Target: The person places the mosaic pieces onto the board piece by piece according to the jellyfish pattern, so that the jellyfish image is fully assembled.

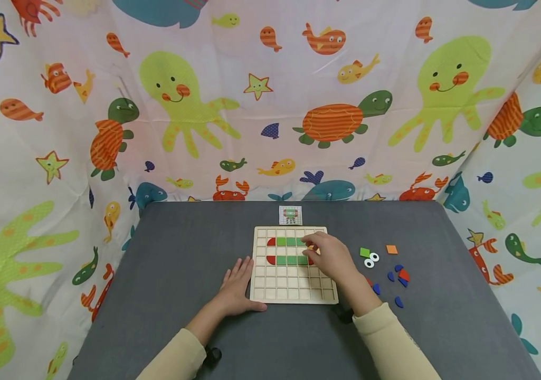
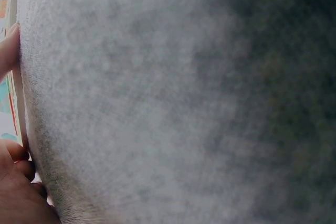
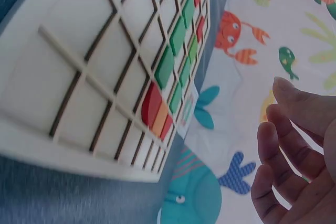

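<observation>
My right hand (image 1: 329,256) is over the right part of a wooden grid board (image 1: 294,287). In the right wrist view, its fingers (image 3: 268,142) are bent with a gap to the thumb, and nothing shows between them. Two rows of green squares (image 1: 291,260) with rounded red pieces (image 1: 271,260) sit in the board's upper half. Between the rows' right ends lies an orange piece (image 3: 160,120), with red pieces on both sides. My left hand (image 1: 238,287) rests at the board's left edge, fingers spread, thumb by the lower left corner.
A small pattern card (image 1: 291,215) lies behind the board. Right of the board are loose pieces: a green square (image 1: 364,252), white rings (image 1: 374,257), an orange square (image 1: 391,249), a red piece (image 1: 404,275) and several blue pieces (image 1: 399,302). A printed curtain (image 1: 260,116) hangs behind the grey table (image 1: 194,248).
</observation>
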The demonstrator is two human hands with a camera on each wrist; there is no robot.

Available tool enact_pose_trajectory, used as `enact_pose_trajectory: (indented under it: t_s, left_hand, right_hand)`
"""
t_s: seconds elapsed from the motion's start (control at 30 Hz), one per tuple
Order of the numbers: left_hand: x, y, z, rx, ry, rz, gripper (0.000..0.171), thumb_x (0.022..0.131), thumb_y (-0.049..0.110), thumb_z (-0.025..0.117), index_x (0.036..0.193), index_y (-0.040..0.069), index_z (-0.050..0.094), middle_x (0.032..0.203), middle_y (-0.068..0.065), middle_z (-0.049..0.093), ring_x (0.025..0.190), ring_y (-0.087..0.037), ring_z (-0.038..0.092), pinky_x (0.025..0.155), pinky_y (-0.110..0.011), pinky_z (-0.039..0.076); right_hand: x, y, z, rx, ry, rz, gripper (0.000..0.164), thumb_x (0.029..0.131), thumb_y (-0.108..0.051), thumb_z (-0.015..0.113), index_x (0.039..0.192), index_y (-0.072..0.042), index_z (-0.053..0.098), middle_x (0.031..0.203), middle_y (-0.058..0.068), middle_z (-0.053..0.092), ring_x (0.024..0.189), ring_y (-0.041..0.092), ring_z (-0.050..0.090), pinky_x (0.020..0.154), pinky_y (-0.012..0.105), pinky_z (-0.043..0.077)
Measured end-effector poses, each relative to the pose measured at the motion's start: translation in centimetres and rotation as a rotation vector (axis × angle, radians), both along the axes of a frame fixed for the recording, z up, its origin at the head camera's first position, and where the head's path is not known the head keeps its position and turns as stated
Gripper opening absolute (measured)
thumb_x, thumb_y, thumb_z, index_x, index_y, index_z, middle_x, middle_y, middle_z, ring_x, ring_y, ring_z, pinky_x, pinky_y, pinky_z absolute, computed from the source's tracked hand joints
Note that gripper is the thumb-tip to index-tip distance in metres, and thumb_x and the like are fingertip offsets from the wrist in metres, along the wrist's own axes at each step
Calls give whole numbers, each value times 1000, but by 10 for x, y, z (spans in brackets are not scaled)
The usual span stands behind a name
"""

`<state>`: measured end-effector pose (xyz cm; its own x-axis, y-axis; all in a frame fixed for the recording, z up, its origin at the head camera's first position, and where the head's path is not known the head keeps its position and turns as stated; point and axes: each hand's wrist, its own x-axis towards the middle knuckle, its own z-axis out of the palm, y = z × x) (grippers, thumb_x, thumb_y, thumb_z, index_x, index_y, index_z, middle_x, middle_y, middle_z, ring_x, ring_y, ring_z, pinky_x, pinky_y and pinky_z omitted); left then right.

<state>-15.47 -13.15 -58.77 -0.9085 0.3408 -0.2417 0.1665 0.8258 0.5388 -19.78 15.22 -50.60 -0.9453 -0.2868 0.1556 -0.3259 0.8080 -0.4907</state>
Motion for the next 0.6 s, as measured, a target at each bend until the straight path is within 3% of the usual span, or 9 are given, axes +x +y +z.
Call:
enact_pose_trajectory:
  t_s: [0.23, 0.4, 0.6]
  left_hand:
    - [1, 1, 1, -6, -6, 4, 130, 71, 55, 88, 163, 8, 10, 171, -8, 8, 158, -31, 2, 124, -59, 7]
    - [1, 1, 1, -5, -8, 4, 129, 71, 54, 88, 163, 7, 10, 171, -8, 8, 158, -31, 2, 124, -59, 7]
    - [0, 1, 3, -7, -7, 2, 130, 70, 56, 87, 163, 8, 11, 171, -8, 9, 158, -31, 2, 124, -58, 8]
  right_hand:
    - [1, 26, 1, 6, -1, -54, 29, 89, -19, 79, 117, -14, 74, 104, 4, 71, 86, 20, 66, 68, 39, 53]
    - [5, 44, 0, -13, 29, -83, 29, 89, -15, 79, 117, -10, 73, 103, 7, 72, 86, 22, 66, 72, 43, 56]
    - [9, 65, -2, -27, 30, -117, 32, 89, -16, 78, 120, -9, 72, 113, 9, 71, 94, 27, 67, 75, 46, 57]
